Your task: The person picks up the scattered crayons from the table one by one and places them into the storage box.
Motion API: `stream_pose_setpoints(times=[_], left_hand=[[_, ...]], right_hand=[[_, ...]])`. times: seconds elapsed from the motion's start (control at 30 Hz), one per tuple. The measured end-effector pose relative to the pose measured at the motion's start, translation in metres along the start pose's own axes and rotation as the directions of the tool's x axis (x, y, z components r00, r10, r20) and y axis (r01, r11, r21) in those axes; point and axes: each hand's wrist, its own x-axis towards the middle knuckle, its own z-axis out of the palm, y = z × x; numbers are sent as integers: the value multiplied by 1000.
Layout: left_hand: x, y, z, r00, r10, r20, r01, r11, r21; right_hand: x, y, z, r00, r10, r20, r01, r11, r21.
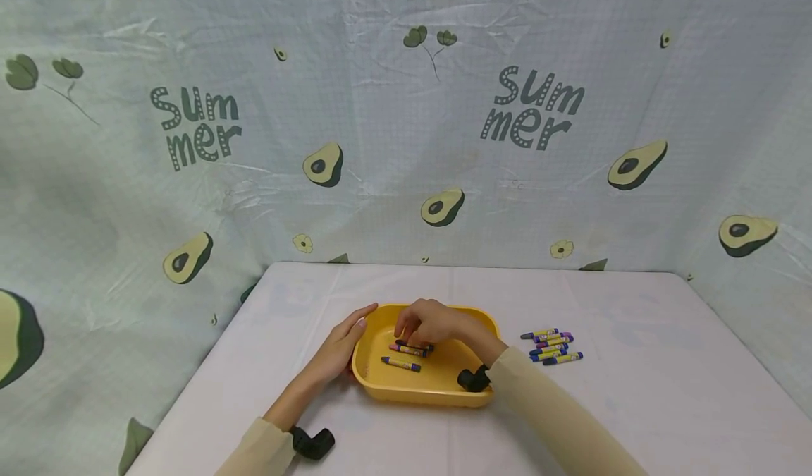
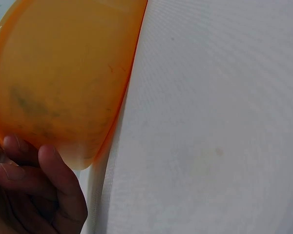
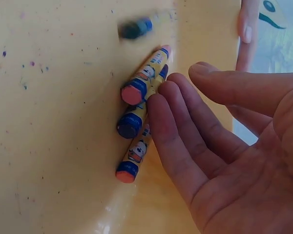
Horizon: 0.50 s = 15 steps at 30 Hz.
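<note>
A shallow yellow tray [image 1: 431,395] stands on the table in the head view. My left hand [image 1: 339,349] holds its left rim, thumb over the edge; in the left wrist view the other fingers [image 2: 58,170] curl by its outer wall. Over the tray, my right hand [image 1: 431,322] reaches down to the crayons. Up close, its nearly straight fingers [image 3: 168,126] touch a small pile: a pink-ended crayon [image 3: 133,91], a dark blue one [image 3: 129,125] and an orange-ended one [image 3: 127,173]. A dark-ended crayon [image 3: 135,28] lies apart, blurred. Another crayon [image 1: 401,364] lies nearer the tray's front.
Several more crayons [image 1: 555,348] lie in a loose group on the white table [image 1: 634,405], right of the tray. A cloth [image 1: 380,109] printed with avocados hangs behind the table. Black devices [image 1: 314,444] are strapped to both wrists.
</note>
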Motion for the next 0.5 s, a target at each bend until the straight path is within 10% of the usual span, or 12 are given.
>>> stream_pose_setpoints(times=[0.5], left_hand=[[0, -1, 0, 1000, -6, 9, 6, 1000, -26]], right_hand=[[-38, 7, -35, 993, -114, -42, 117, 991, 64]])
